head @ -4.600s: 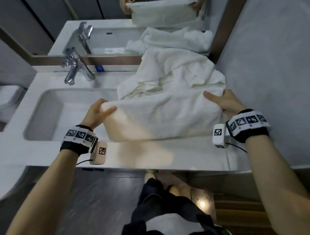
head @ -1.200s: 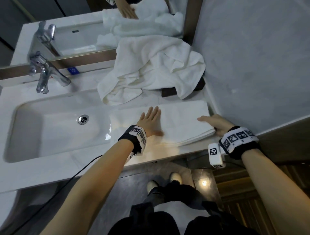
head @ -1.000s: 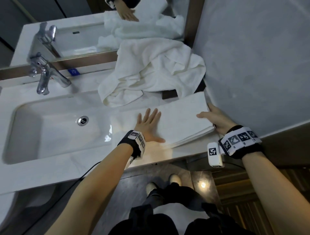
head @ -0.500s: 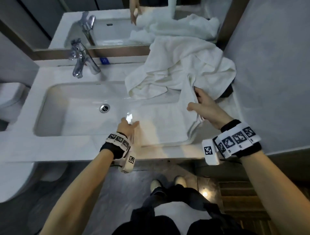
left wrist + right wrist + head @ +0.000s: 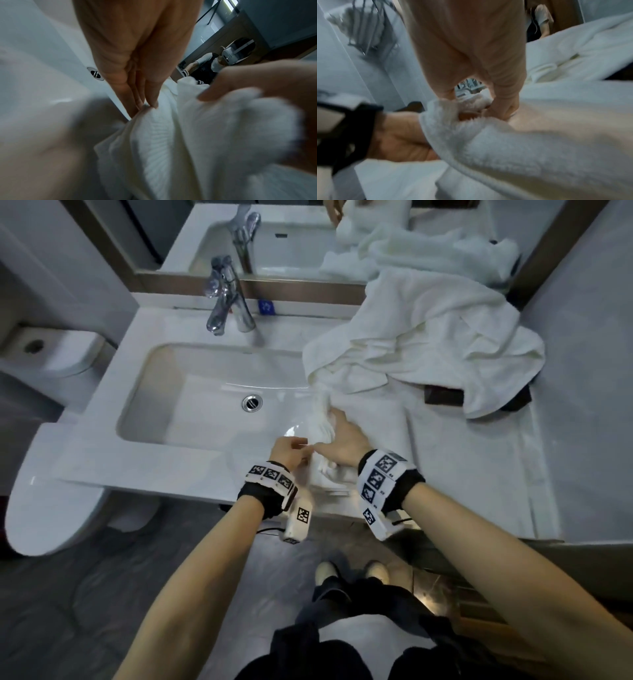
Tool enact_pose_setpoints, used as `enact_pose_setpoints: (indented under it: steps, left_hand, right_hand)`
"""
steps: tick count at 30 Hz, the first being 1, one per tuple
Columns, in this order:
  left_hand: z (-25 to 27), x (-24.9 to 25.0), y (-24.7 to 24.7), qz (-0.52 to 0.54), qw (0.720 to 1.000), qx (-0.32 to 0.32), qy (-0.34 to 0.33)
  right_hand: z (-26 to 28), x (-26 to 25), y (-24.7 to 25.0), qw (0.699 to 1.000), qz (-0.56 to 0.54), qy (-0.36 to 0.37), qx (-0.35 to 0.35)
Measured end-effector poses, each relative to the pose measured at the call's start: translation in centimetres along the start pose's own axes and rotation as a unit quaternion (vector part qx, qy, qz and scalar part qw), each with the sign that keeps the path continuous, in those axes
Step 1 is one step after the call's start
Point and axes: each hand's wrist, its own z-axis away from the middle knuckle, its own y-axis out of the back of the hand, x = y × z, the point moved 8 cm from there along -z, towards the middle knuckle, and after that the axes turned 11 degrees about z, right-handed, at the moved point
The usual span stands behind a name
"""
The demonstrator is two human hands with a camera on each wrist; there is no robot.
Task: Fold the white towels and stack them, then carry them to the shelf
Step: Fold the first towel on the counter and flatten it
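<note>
A white towel (image 5: 383, 426) lies partly folded on the counter just right of the sink basin (image 5: 205, 405). My left hand (image 5: 294, 451) pinches its left edge between thumb and fingertips (image 5: 149, 104). My right hand (image 5: 337, 440) sits right beside it, gripping the towel end it has laid over onto that same edge, fingers (image 5: 503, 108) curled into the cloth (image 5: 513, 155). The two hands almost touch at the basin's right rim. Behind, a crumpled pile of white towels (image 5: 428, 337) leans against the mirror and wall.
A chrome faucet (image 5: 226, 299) stands behind the basin. A dark flat object (image 5: 443, 395) pokes out under the pile. A grey wall (image 5: 582, 371) closes the counter's right side. A toilet (image 5: 51, 440) is at the left. The counter's front edge (image 5: 171, 474) is near my wrists.
My right hand lifted the towel's right end and carried it left onto the edge my left hand holds. The left hand went from pressing flat to pinching the edge.
</note>
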Motion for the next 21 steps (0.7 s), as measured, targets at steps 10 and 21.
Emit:
enact_pose_setpoints:
  steps: [10, 21]
  left_hand:
    - [1.9, 4.2, 0.0, -0.174, 0.960, 0.072, -0.207]
    - [1.4, 0.8, -6.8, -0.455, 0.865, -0.017, -0.210]
  right_hand:
    - [0.0, 4.1, 3.3, 0.986, -0.052, 0.059, 0.145]
    - [-1.0, 9.4, 0.5, 0.942, 0.287, 0.070, 0.157]
